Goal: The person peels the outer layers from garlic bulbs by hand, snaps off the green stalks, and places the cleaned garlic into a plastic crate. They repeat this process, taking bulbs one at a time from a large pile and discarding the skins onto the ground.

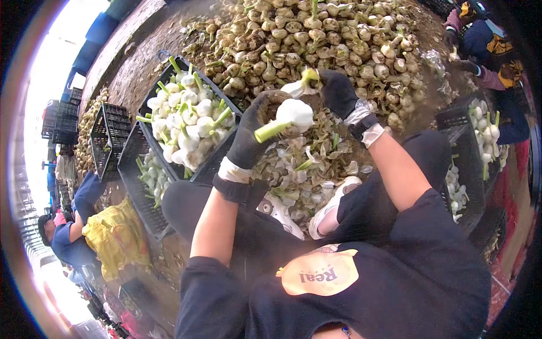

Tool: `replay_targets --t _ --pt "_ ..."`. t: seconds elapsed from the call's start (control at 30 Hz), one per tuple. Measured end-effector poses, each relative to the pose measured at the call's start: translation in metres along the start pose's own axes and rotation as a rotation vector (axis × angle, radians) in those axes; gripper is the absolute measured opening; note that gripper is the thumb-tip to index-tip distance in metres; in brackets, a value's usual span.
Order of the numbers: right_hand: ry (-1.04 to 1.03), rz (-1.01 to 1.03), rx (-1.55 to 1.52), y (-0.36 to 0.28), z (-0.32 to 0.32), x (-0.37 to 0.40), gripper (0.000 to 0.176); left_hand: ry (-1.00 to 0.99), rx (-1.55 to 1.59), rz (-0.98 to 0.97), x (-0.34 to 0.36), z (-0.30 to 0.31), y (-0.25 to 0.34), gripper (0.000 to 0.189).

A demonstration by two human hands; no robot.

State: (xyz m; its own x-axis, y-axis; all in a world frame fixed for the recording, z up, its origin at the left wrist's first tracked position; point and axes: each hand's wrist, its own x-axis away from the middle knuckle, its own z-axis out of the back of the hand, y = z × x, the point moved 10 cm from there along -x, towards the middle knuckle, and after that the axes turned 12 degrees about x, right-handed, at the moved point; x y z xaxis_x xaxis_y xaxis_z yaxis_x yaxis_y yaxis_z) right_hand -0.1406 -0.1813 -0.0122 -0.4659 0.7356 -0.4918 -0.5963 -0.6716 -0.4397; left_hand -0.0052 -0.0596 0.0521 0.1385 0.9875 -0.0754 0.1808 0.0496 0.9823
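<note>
Garlic bulb: white, round, smooth, thick green stem; between hands
Left hand: black glove, curled around bulb
Right hand: black glove, pinching pale piece
Ground: brown, dirt-like; papery husks near shoes
Pile: rough, soil-stained bulbs
Crate: black plastic, white bulbs
Space: bright far left

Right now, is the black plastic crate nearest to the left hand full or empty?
The black plastic crate is full: white green-stemmed garlic bulbs heap up to its rim.
</note>
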Motion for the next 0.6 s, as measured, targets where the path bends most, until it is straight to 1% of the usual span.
replay_targets --t 0.07,0.1,0.17,0.2,0.23,0.3,0.33,0.37,0.4,0.43,0.47,0.5,0.53,0.57,0.6 --pt "-0.262 0.02 0.063 0.014 -0.037 0.012 0.024 -0.021 -0.123 -0.153 0.001 0.004 0.018 0.068" --pt "-0.501 0.038 0.296 0.011 -0.059 0.023 0.037 -0.013 -0.124 -0.158 0.0 0.007 0.019 0.068" --pt "-0.202 0.237 0.265 -0.027 -0.03 0.035 0.047 0.153 0.097 -0.074 -0.002 0.028 0.009 0.072" --pt "-0.292 0.07 0.105 -0.051 0.0 0.019 0.055 0.162 0.1 -0.072 -0.001 0.032 0.009 0.072" --pt "-0.145 0.148 0.103 -0.053 0.004 0.016 0.052 0.17 -0.05 -0.1 -0.001 0.033 0.014 0.077" --pt "-0.051 0.249 -0.151 -0.098 0.05 -0.007 0.042 0.176 -0.345 -0.158 -0.005 0.03 0.021 0.088" --pt "-0.053 0.246 -0.142 -0.105 0.055 -0.008 0.042 0.161 -0.322 -0.117 -0.008 0.031 0.014 0.095" --pt "-0.086 0.28 -0.052 -0.115 0.056 -0.005 0.04 0.152 -0.316 -0.119 -0.007 0.031 0.01 0.095" --pt "-0.119 0.314 0.037 -0.12 0.054 -0.002 0.039 0.11 -0.379 -0.09 -0.005 0.024 0.01 0.097" --pt "-0.12 0.309 0.04 -0.118 0.052 0.0 0.039 0.071 -0.443 -0.059 -0.003 0.019 0.007 0.099" --pt "-0.102 0.331 0.101 -0.119 0.049 0.002 0.034 0.048 -0.372 -0.065 -0.001 0.02 0.0 0.102" --pt "-0.083 0.358 0.158 -0.123 0.046 0.003 0.029 0.059 -0.373 -0.061 0.001 0.023 0.001 0.102" --pt "-0.06 0.317 0.19 -0.125 0.048 0.001 0.017 0.047 -0.306 -0.031 0.002 0.022 -0.002 0.101" --pt "-0.06 0.324 0.185 -0.123 0.045 0.001 0.017 0.033 -0.241 -0.004 0.002 0.021 -0.005 0.1" --pt "-0.085 0.267 0.178 -0.116 0.042 -0.001 0.018 0.039 -0.055 0.044 0.002 0.019 -0.007 0.097"
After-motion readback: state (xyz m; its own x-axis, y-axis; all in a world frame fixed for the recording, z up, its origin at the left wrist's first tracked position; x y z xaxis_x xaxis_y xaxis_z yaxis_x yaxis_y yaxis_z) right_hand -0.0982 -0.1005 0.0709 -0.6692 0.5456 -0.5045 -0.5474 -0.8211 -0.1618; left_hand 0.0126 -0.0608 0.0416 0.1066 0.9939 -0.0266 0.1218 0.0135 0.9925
